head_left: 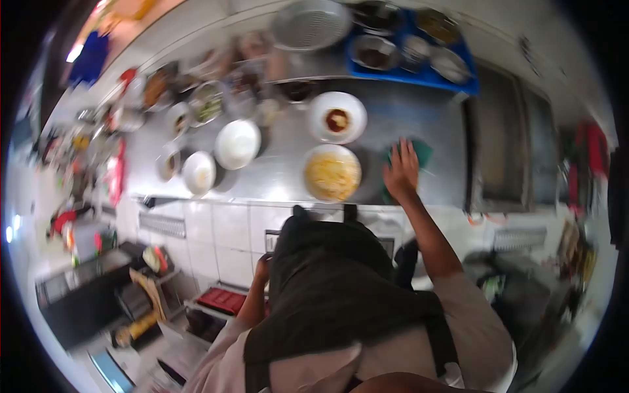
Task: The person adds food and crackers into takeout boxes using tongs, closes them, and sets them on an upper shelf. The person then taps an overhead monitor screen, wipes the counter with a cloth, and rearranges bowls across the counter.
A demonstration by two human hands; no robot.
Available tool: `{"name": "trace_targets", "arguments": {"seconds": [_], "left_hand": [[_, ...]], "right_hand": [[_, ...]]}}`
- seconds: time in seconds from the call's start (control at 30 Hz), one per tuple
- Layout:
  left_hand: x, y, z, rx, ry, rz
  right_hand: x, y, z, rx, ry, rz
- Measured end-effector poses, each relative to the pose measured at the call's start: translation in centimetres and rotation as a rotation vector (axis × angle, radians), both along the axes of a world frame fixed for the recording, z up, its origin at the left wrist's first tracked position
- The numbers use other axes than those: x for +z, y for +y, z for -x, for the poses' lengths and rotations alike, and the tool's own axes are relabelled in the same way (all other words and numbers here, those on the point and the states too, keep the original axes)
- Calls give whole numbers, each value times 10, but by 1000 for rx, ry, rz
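Observation:
My right hand [403, 171] presses a green cloth [422, 154] flat on the steel counter [275, 180], its fingers stretched over it. To the left of that hand is a bowl of yellow food [333, 173]. Just beyond it stands a white bowl with dark red sauce [337, 118] and a pale lump in it. My left hand [263, 267] hangs low beside the dark apron [327, 288], below the counter's edge; its fingers are too hidden to read.
White bowls [237, 144] and smaller dishes stand on the counter's left part. At the back are a metal colander [310, 25] and a blue tray [407, 76] holding several bowls. A red basket [221, 300] is low at the left.

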State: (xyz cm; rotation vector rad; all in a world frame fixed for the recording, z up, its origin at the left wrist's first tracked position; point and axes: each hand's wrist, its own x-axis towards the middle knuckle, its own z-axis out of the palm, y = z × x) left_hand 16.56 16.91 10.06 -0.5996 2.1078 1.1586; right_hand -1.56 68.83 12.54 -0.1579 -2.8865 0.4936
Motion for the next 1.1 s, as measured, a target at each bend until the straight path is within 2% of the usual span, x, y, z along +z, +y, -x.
{"name": "trace_targets", "arguments": {"seconds": [0.07,0.13,0.17,0.2,0.23,0.3,0.37,0.4,0.43,0.47,0.5,0.53,0.57,0.6,0.63,0.67,0.7,0.73,0.8,0.83,0.87,0.9,0.93,1.03,1.07,1.1], "left_hand": [[-25,-13,0,-172,113,108],[-14,-10,20,-433,146,193],[-37,-23,13,-248,172,99],[-32,-22,13,-174,146,146],[-26,-21,18,-103,120,187],[-13,-30,22,-339,158,224],[-34,-43,7,-209,160,284],[-48,-53,1,-135,120,310],[-52,-60,-1,-70,73,329],[-57,-68,-4,-65,69,335],[-64,-73,-9,-45,58,300],[-71,-79,-13,-29,44,258],[-81,-84,-10,-13,36,216],[-78,-82,-6,-18,16,198],[-41,-70,7,-10,-8,130],[-36,-68,15,-62,15,3],[-36,-68,27,-114,48,-124],[-38,-66,40,-81,66,-235],[-41,-62,59,-13,89,-465],[-38,-64,66,104,137,-700],[-9,-78,74,141,88,-718],[15,-96,79,178,39,-735],[6,-118,76,257,58,-746],[-18,-198,66,515,175,-797],[5,-223,64,669,180,-797],[0,-249,65,719,191,-761]], "right_hand": [[24,5,-52,386,-35,64],[47,48,-75,507,-202,48],[45,72,-82,407,-221,28],[38,93,-85,326,-95,-14],[41,107,-84,250,-95,-34],[29,110,-82,44,-31,-115],[-21,89,-89,-206,116,-217],[-20,53,-95,-432,-123,-218],[-13,23,-106,-385,-198,-209],[-61,20,-133,-76,91,-309],[-13,-13,-136,185,3,205],[1,-42,-145,275,88,150],[-35,-54,-153,266,33,410],[-8,-86,-150,152,-207,711],[10,-104,-137,276,-388,694],[11,-132,-126,333,-455,765],[26,-168,-109,413,-418,707],[61,-209,-87,488,-438,688],[64,-281,-61,547,-433,625],[76,-317,-44,628,-542,696],[87,-351,-27,702,-653,767],[83,-382,-12,833,-562,765],[89,-411,0,871,-545,876],[135,-474,36,425,-913,1243],[150,-490,46,388,-959,1325],[165,-504,58,356,-1006,1409]]}}
